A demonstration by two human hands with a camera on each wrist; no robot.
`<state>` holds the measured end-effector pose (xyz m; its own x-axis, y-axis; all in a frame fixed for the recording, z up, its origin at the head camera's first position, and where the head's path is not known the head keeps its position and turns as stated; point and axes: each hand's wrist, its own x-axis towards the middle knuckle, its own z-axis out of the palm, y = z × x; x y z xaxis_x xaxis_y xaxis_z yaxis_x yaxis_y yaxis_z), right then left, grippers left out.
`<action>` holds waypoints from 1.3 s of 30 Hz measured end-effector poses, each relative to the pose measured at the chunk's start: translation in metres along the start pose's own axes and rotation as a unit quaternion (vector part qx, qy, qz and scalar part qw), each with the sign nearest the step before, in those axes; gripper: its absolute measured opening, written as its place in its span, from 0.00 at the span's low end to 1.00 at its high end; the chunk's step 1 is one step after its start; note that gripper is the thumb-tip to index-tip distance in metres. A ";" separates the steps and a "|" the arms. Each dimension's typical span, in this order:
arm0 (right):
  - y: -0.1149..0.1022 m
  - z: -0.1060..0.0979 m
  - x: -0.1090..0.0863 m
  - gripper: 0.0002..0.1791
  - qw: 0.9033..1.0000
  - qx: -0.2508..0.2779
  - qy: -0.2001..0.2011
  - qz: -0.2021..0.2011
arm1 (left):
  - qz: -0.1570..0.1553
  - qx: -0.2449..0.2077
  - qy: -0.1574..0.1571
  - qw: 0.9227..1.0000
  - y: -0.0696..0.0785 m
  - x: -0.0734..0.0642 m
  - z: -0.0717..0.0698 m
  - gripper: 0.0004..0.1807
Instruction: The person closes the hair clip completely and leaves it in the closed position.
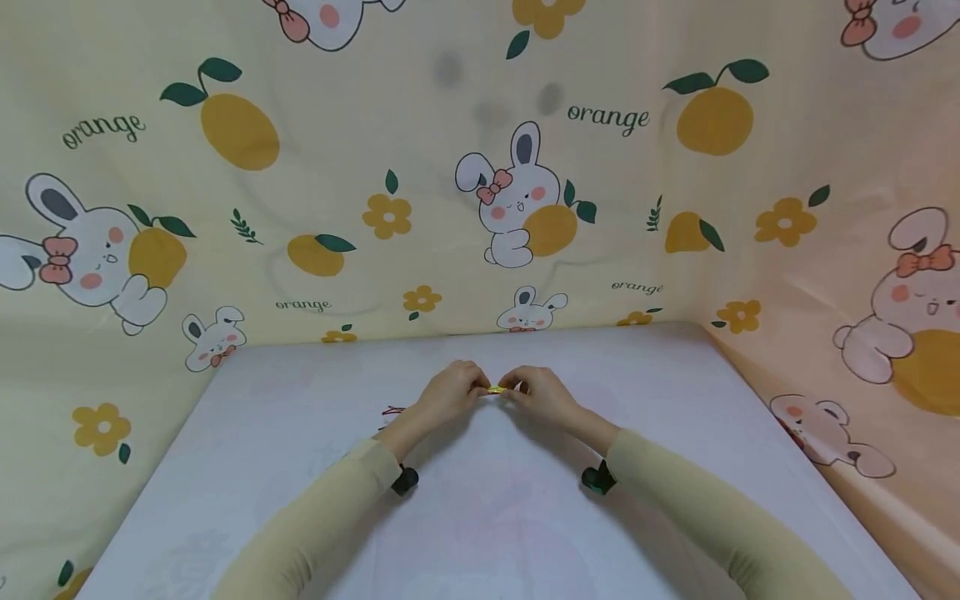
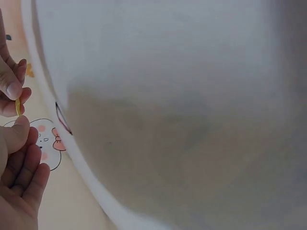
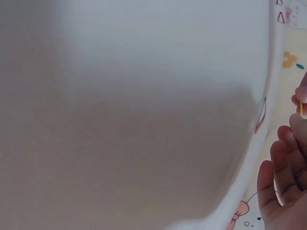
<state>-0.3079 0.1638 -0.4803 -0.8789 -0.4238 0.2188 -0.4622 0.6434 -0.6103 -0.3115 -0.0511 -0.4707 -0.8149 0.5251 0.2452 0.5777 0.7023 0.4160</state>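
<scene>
Near the far middle of the white table, my left hand (image 1: 450, 392) and right hand (image 1: 546, 398) meet over a small, shiny yellow strip (image 1: 496, 389). Each pinches one end of it between thumb and fingertips, so only a short middle part shows, with a little red along its lower edge. In the left wrist view the yellow strip (image 2: 18, 107) looks thin and bends slightly between the two hands. The right wrist view catches a sliver of the strip (image 3: 301, 107) at its right edge. Its exact kind is too small to tell.
Thin dark-red cords (image 1: 392, 410) lie on the white table (image 1: 480, 517), partly behind my left forearm. A curtain (image 1: 420, 150) printed with rabbits and oranges hangs behind the table and along its sides. A dark wrist device (image 1: 405, 480) sits under each forearm.
</scene>
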 end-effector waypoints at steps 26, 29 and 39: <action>0.003 0.013 0.014 0.06 0.996 -0.072 -0.050 0.006 | -0.003 0.064 -0.075 0.995 -0.010 0.006 0.008 0.03; 0.003 0.014 0.014 0.07 0.996 -0.073 -0.051 0.017 | 0.010 0.073 -0.075 0.994 -0.012 0.006 0.008 0.03; 0.004 0.016 0.014 0.05 0.996 -0.072 -0.052 0.018 | 0.026 0.091 -0.065 0.993 -0.013 0.007 0.010 0.03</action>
<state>-0.3205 0.1500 -0.4917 -0.8816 -0.4581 0.1135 -0.4492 0.7409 -0.4994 -0.3239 -0.0517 -0.4832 -0.7783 0.6117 0.1414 0.6266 0.7424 0.2371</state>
